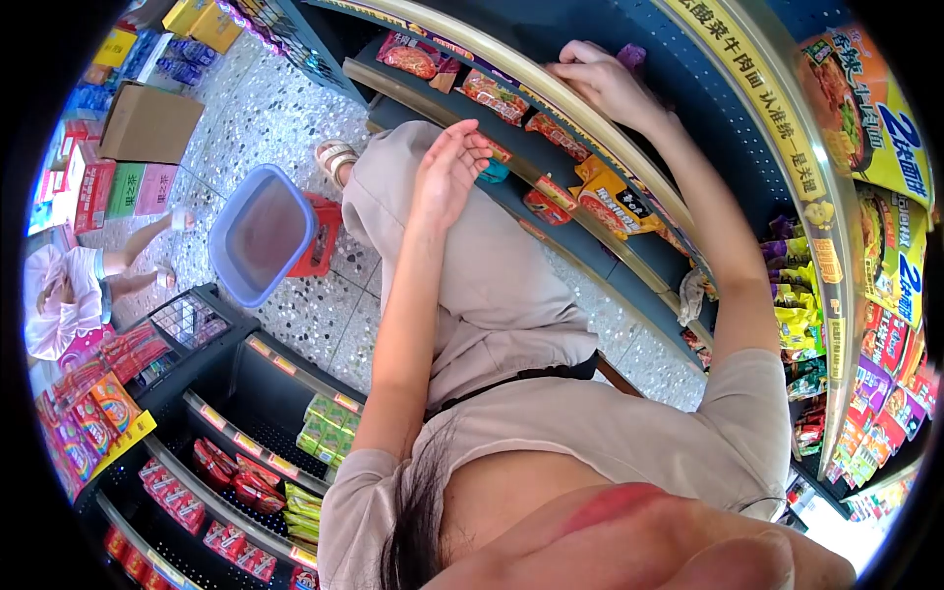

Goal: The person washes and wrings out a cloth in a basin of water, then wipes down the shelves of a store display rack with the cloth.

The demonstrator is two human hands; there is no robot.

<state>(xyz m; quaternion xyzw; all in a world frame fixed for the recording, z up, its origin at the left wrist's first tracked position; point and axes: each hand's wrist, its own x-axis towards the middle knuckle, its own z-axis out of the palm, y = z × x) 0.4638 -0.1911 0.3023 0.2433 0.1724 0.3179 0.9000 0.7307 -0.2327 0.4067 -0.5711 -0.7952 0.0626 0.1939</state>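
Left hand (452, 172) and right hand (612, 90) were both bare and stretched toward a dark blue metal shelf unit (723, 93). The left was open and relaxed, palm showing and fingers loosely bent, in front of the wearer's loose beige trousers (472, 246) and near the edge of a lower shelf. The right reached higher, over the pale gold shelf rail (511, 47), with its fingers bent down at the rail; whether they gripped anything could not be told.

A small, shiny purple packet (632, 59) was on the upper shelf, just beside the right hand and partly hidden by it — whether the two touched was unclear. Below the rail lay red noodle packets (494, 96) and a larger orange-yellow packet (615, 197) with a picture of food. To the right, a gold strip with black Chinese characters (757, 79) curved past big yellow noodle bags (870, 118).

On the left, a lavender-blue plastic tub (264, 231) partly hid a red plastic stool (324, 234) on the speckled grey floor (226, 103). Beyond it were an open brown cardboard box (149, 123) and, at the edge of view, another person in a white top (61, 295). Low dark shelves at lower left held small green packs (326, 430) and red packs (174, 495) — set out in rows.
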